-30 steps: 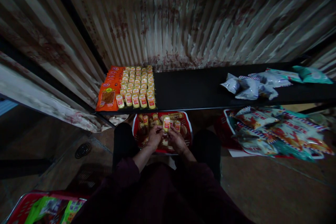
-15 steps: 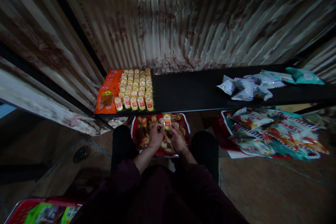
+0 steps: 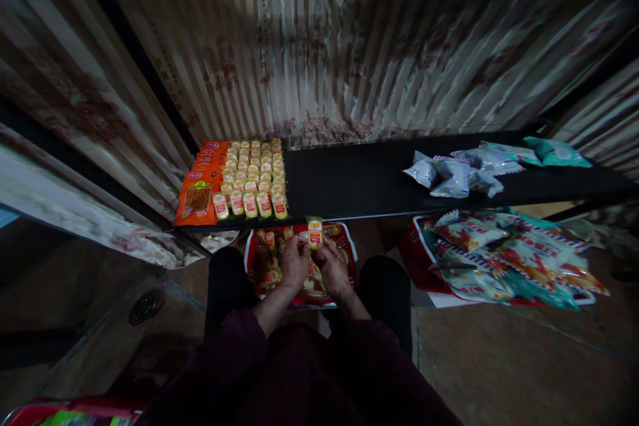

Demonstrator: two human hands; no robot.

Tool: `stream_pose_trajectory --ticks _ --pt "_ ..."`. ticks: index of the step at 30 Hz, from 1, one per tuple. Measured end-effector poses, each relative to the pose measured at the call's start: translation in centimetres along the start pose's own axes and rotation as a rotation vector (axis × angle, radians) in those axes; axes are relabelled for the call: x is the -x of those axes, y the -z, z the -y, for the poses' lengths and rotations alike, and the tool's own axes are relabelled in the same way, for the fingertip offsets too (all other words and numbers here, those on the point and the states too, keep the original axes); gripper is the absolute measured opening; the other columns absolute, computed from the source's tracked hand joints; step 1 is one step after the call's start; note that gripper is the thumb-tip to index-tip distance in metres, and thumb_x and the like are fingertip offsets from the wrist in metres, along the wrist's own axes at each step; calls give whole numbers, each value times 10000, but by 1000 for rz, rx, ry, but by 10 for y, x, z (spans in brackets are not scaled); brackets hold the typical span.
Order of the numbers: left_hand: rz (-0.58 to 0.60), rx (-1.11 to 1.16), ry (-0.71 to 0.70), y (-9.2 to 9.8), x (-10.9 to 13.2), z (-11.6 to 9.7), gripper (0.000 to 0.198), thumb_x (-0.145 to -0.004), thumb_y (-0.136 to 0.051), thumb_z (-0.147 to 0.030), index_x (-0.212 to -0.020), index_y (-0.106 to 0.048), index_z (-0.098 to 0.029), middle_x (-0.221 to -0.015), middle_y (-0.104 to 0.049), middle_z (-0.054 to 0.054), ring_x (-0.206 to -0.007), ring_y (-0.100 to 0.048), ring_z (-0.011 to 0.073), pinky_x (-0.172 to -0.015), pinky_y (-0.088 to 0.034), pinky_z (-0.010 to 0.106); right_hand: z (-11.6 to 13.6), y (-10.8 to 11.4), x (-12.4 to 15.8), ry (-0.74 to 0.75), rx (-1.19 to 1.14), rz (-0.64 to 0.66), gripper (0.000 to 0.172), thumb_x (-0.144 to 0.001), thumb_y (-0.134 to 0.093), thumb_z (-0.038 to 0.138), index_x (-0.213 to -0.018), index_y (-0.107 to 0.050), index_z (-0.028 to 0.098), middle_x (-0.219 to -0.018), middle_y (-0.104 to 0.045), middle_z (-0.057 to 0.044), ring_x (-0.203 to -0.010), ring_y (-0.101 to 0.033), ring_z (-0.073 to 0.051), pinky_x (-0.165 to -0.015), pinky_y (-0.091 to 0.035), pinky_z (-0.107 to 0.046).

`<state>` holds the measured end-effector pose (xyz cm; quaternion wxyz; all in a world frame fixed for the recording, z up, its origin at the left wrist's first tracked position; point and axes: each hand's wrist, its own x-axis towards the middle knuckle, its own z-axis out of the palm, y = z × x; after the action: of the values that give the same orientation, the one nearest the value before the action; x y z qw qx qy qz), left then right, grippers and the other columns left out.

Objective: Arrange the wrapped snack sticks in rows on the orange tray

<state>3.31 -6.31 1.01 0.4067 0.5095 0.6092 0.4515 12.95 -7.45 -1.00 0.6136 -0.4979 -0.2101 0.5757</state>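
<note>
Between my hands, upright above the red basket [image 3: 352, 249], is a small wrapped snack cake [image 3: 315, 231] with a red and yellow label. My right hand [image 3: 333, 267] pinches its lower right side. My left hand [image 3: 295, 263] is closed at its lower left, fingertips at the wrapper's edge; whether they grip the wrapper is hard to see. More wrapped snacks [image 3: 270, 239] lie in the basket under my hands. On the black shelf [image 3: 344, 180] just beyond, similar wrapped cakes [image 3: 249, 205] stand in tight rows, beside orange snack packets [image 3: 198, 196].
Silver-white packets [image 3: 452, 176] and teal packets [image 3: 556, 151] lie on the shelf's right part. A second red basket [image 3: 418, 256], heaped with snack bags [image 3: 532, 249], stands below at right. Another red basket [image 3: 84, 406] is at the lower left. A pleated curtain [image 3: 319, 46] hangs behind.
The view has shifted slightly, so the shelf sits lower and a little left. My hands still have the snack cake between them, over the basket.
</note>
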Motion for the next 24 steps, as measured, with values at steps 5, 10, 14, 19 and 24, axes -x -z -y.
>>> stream_pose_trajectory --ticks 5,10,14,19,24 --pt "-9 -13 -6 -1 1 -5 152 -738 -549 -72 -800 -572 -209 -843 -625 33 -825 -586 171 -829 -439 293 0 -3 0 5 -13 -49 511 -621 -710 329 -1120 -663 229 -845 -718 7 -756 -659 -154 -685 -517 -252" --pt "-20 -23 -5 -2 3 -19 187 -749 -542 -90 -881 -617 -199 -946 -644 66 -917 -590 195 -895 -429 323 8 -9 1 103 81 -85 517 -637 -729 385 -1122 -663 221 -1026 -715 -34 -944 -655 -211 -802 -517 -313" --pt "31 17 69 -4 2 -28 225 -795 -496 -114 -966 -620 -194 -1003 -658 77 -952 -598 190 -905 -431 316 17 -13 3 214 318 -168 468 -671 -693 417 -1097 -684 223 -1027 -718 -40 -955 -644 -229 -845 -503 -337" --pt "53 65 126 -5 1 -36 227 -831 -475 -179 -1012 -611 -203 -1009 -665 60 -951 -602 176 -902 -431 300 14 -10 -1 407 514 -148 471 -746 -603 445 -1139 -663 191 -1149 -673 -94 -1019 -621 -243 -884 -494 -374" --pt "61 119 148 -4 1 -40 249 -831 -477 -211 -1046 -602 -199 -1009 -667 57 -938 -602 172 -893 -429 296 8 -5 -4 568 669 -133 439 -800 -548 413 -1163 -647 187 -1117 -669 -114 -977 -624 -231 -866 -500 -388"
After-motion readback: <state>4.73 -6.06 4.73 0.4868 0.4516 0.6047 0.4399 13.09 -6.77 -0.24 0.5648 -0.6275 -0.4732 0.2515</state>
